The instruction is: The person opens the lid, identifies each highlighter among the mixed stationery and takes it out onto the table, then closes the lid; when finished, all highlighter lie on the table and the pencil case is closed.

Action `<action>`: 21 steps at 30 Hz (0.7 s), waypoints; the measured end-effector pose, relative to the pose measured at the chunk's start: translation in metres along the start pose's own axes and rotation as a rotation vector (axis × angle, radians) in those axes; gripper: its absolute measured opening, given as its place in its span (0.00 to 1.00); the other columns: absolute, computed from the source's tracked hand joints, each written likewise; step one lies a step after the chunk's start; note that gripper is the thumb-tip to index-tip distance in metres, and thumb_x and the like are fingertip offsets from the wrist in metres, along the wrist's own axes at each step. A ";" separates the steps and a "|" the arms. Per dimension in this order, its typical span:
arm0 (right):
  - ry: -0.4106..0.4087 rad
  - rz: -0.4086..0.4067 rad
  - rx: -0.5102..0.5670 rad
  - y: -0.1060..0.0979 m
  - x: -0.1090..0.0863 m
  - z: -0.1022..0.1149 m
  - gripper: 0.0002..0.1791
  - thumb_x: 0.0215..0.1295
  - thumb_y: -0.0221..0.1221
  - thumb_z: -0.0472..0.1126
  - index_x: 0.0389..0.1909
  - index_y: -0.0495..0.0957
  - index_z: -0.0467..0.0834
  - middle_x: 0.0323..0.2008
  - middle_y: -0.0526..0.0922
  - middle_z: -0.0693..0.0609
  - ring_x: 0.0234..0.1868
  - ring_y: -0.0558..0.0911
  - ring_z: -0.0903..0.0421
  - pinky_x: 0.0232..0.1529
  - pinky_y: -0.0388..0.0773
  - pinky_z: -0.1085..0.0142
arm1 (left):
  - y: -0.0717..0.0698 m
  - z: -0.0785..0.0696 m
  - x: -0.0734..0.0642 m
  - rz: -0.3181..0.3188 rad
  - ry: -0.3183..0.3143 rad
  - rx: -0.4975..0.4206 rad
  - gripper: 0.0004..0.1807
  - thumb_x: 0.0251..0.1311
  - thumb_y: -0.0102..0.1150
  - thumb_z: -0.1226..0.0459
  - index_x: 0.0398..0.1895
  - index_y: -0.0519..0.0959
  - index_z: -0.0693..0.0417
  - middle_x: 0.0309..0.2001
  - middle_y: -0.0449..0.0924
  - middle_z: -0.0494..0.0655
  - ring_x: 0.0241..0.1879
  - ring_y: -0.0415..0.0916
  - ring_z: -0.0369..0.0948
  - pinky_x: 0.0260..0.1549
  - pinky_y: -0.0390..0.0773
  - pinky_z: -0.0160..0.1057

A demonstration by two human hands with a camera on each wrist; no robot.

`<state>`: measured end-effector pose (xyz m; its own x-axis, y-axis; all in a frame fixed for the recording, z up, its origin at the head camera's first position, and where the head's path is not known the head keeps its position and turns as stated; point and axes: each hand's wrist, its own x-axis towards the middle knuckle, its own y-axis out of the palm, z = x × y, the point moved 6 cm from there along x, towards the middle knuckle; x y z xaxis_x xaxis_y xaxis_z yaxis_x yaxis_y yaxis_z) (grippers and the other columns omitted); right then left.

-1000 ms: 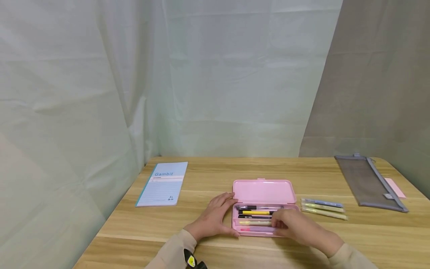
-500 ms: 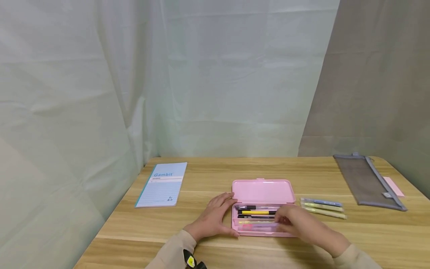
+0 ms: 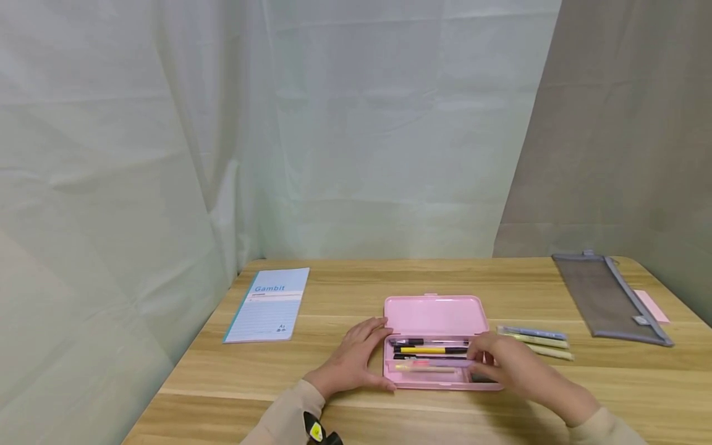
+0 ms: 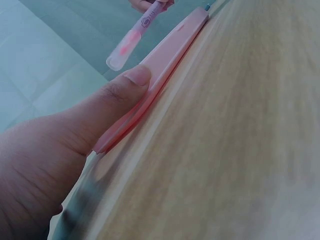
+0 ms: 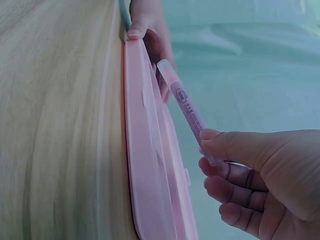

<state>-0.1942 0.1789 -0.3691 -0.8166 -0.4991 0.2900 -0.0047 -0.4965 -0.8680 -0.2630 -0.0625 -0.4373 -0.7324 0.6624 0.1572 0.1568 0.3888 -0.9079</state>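
A pink pencil case (image 3: 436, 315) lies with its lid folded back. My left hand (image 3: 356, 357) grips its left end, the thumb pressing the front corner and the fingers at the far side. Between thumb and fingertips, my right hand (image 3: 514, 366) pinches one end of a purple highlighter (image 5: 187, 107) with a pink tip, tilted above the case's front compartment. Under it in that compartment is a yellow-tipped highlighter (image 3: 425, 369). A yellow-and-black pen (image 3: 428, 350) lies among other pens in the back compartment. A dark object (image 3: 483, 377), partly hidden by my right hand, sits at the front compartment's right end.
Right of the case lie a blue highlighter (image 3: 536, 334) and yellowish ones beside it. Farther right are a grey mesh pouch (image 3: 606, 300) and a pink slip (image 3: 652, 306). A blue notebook (image 3: 268, 306) lies at the table's left. Curtains hang behind the table.
My right hand has lifted the purple highlighter out of the front compartment and shifted slightly right with it. The dark object has come into view. My left hand stays at the case.
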 end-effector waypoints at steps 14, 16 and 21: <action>0.013 -0.058 -0.003 -0.017 -0.012 -0.010 0.08 0.58 0.66 0.40 0.27 0.76 0.55 0.24 0.71 0.69 0.26 0.66 0.76 0.22 0.67 0.77 | 0.000 0.001 0.000 0.010 -0.015 -0.001 0.54 0.36 0.71 0.35 0.70 0.63 0.42 0.75 0.53 0.41 0.74 0.51 0.47 0.73 0.54 0.53; -0.007 -0.092 -0.011 -0.020 -0.014 -0.010 0.09 0.56 0.66 0.39 0.26 0.76 0.55 0.24 0.71 0.70 0.26 0.65 0.76 0.22 0.67 0.77 | 0.000 0.001 0.000 0.008 -0.013 -0.005 0.54 0.36 0.71 0.35 0.70 0.63 0.42 0.75 0.53 0.42 0.74 0.51 0.48 0.73 0.54 0.53; -0.034 -0.151 -0.034 -0.024 -0.019 -0.013 0.10 0.53 0.68 0.37 0.26 0.76 0.54 0.23 0.70 0.71 0.26 0.65 0.77 0.21 0.66 0.77 | 0.001 0.001 0.000 0.007 -0.009 -0.001 0.54 0.36 0.71 0.35 0.69 0.63 0.42 0.75 0.53 0.42 0.73 0.52 0.48 0.73 0.54 0.54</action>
<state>-0.1858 0.2095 -0.3591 -0.7852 -0.4448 0.4309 -0.1455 -0.5438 -0.8265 -0.2636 -0.0628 -0.4382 -0.7374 0.6593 0.1473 0.1624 0.3846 -0.9087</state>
